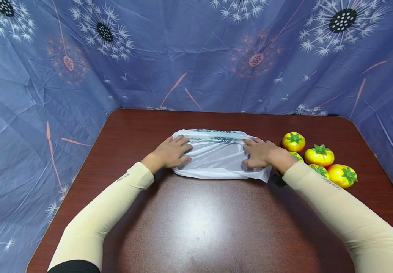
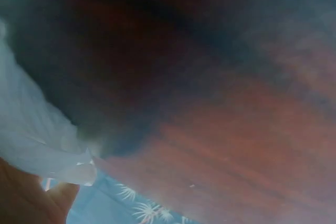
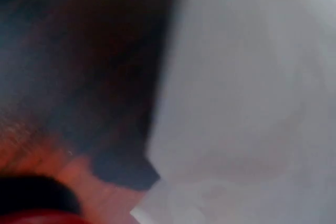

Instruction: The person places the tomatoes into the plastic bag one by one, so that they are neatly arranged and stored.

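Observation:
A white plastic bag with dark green print along its far part lies on the table in the head view. Its left end is under my left hand, whose fingers are spread over it. On the other end rests my right hand, fingers extended toward the middle of the bag. Part of the left hand shows beside the bag in the left wrist view. Blurred bag plastic fills much of the right wrist view, where the hand is hidden.
Several yellow-and-red fruits with green leafy tops, like tomatoes or persimmons, sit right of the bag, near my right forearm. The brown table has rounded far corners. Behind it hangs a blue curtain with dandelion patterns.

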The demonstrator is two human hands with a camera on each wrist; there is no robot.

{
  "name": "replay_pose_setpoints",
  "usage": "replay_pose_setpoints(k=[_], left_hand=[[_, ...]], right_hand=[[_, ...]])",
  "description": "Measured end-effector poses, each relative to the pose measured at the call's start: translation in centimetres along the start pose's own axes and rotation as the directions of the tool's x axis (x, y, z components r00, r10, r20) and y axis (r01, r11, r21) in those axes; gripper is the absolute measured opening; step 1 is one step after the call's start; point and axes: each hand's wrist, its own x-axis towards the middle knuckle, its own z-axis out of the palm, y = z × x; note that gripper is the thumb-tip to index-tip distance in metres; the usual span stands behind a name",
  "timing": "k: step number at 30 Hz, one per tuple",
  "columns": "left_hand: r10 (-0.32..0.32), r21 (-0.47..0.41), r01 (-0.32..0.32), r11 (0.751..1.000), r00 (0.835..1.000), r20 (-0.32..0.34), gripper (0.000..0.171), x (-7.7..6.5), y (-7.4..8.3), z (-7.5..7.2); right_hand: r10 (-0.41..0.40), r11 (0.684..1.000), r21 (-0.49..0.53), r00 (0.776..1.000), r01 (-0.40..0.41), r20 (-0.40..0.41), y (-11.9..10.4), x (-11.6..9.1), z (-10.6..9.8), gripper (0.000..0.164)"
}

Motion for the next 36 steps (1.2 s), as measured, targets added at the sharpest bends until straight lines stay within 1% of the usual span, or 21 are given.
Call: replay_pose_setpoints(k=[3, 5, 7, 9, 11, 14, 15, 18, 21, 24, 25, 27, 28, 29, 30, 31, 32, 33, 35, 36], left_hand=[[0.015, 0.046, -0.013, 0.999, 0.999, -0.039, 0.052, 0.1, -0.2, 0.5], [0.027, 0.095, -0.022, 0.995, 0.998, -0.055, 0.052, 0.0, -0.6, 0.8], [0.033, 0.128, -0.026, 0.991, 0.998, -0.051, 0.056, -0.1, -1.0, 1.0], [0.030, 0.122, -0.024, 0.992, 0.999, -0.045, 0.059, -0.1, -1.3, 1.0], [0.021, 0.083, -0.018, 0.996, 0.999, -0.037, 0.063, -0.1, -1.3, 0.9], [0.027, 0.023, -0.026, 0.999, 0.998, -0.049, 0.069, 0.0, -0.9, 0.4], [0.034, 0.021, -0.033, 0.999, 0.998, -0.055, 0.071, 0.1, -0.7, 0.3], [0.061, 0.059, -0.056, 0.997, 0.995, -0.079, 0.077, 0.2, -0.4, 0.1], [0.085, 0.123, -0.069, 0.990, 0.987, -0.134, 0.079, 0.2, -0.6, 0.2], [0.104, 0.147, -0.072, 0.987, 0.970, -0.220, 0.076, 0.5, -1.0, 0.2], [0.133, 0.148, -0.095, 0.984, 0.954, -0.270, 0.071, 0.6, -1.2, 0.1], [0.171, 0.126, -0.134, 0.983, 0.916, -0.364, 0.061, 0.7, -1.4, 0.1], [0.185, 0.114, -0.151, 0.982, 0.896, -0.403, 0.057, 0.7, -1.5, 0.1], [0.194, 0.107, -0.164, 0.981, 0.882, -0.430, 0.054, 0.8, -1.5, 0.0], [0.197, 0.099, -0.171, 0.980, 0.872, -0.447, 0.052, 0.8, -1.5, -0.1], [0.198, 0.094, -0.175, 0.980, 0.867, -0.456, 0.051, 0.9, -1.4, -0.2], [0.180, 0.083, -0.160, 0.984, 0.884, -0.432, 0.054, 0.9, -1.3, -0.4], [0.164, 0.075, -0.146, 0.986, 0.905, -0.393, 0.057, 1.0, -1.3, -0.5], [0.141, 0.071, -0.126, 0.990, 0.948, -0.284, 0.065, 1.0, -1.2, -0.6], [0.133, 0.061, -0.122, 0.991, 0.965, -0.227, 0.068, 1.0, -1.2, -0.6]], right_hand=[[0.006, 1.000, -0.022, 1.000, -0.007, -0.016, -0.1, 0.2, 0.2, 0.086], [0.010, 0.998, -0.058, 1.000, -0.011, -0.020, -0.1, 0.2, 0.4, 0.093], [0.009, 0.997, -0.078, 1.000, -0.011, -0.018, -0.1, 0.2, 0.6, 0.098], [0.002, 0.997, -0.083, 1.000, -0.005, -0.026, -0.1, 0.2, 0.7, 0.099], [-0.004, 0.997, -0.079, 0.999, 0.002, -0.032, 0.0, 0.2, 0.9, 0.099], [-0.014, 0.996, -0.088, 0.999, 0.009, -0.048, 0.1, 0.2, 1.0, 0.099], [-0.014, 0.996, -0.090, 0.998, 0.010, -0.053, 0.1, 0.1, 1.0, 0.099], [-0.021, 0.995, -0.096, 0.998, 0.015, -0.061, -0.1, 0.1, 0.9, 0.099], [-0.023, 0.995, -0.097, 0.998, 0.017, -0.057, -0.2, 0.1, 0.8, 0.099], [-0.013, 0.995, -0.104, 0.999, 0.008, -0.044, -0.3, 0.1, 0.7, 0.099], [-0.011, 0.994, -0.105, 0.999, 0.006, -0.043, -0.3, 0.1, 0.7, 0.099], [-0.009, 0.995, -0.104, 0.999, 0.005, -0.038, -0.4, 0.1, 0.6, 0.099], [-0.008, 0.995, -0.103, 0.999, 0.004, -0.036, -0.4, 0.1, 0.6, 0.098], [-0.007, 0.995, -0.103, 0.999, 0.003, -0.038, -0.5, 0.1, 0.5, 0.098], [-0.005, 0.995, -0.102, 0.999, 0.001, -0.037, -0.5, 0.1, 0.5, 0.098], [-0.003, 0.995, -0.103, 0.999, -0.001, -0.036, -0.5, 0.0, 0.4, 0.098], [-0.001, 0.995, -0.101, 0.999, -0.002, -0.035, -0.5, 0.0, 0.4, 0.098], [-0.001, 0.995, -0.102, 0.999, -0.003, -0.036, -0.5, 0.0, 0.4, 0.098], [0.000, 0.995, -0.099, 0.999, -0.004, -0.032, -0.5, 0.0, 0.4, 0.097], [-0.002, 0.995, -0.097, 1.000, 0.000, -0.029, -0.6, 0.0, 0.4, 0.097]])
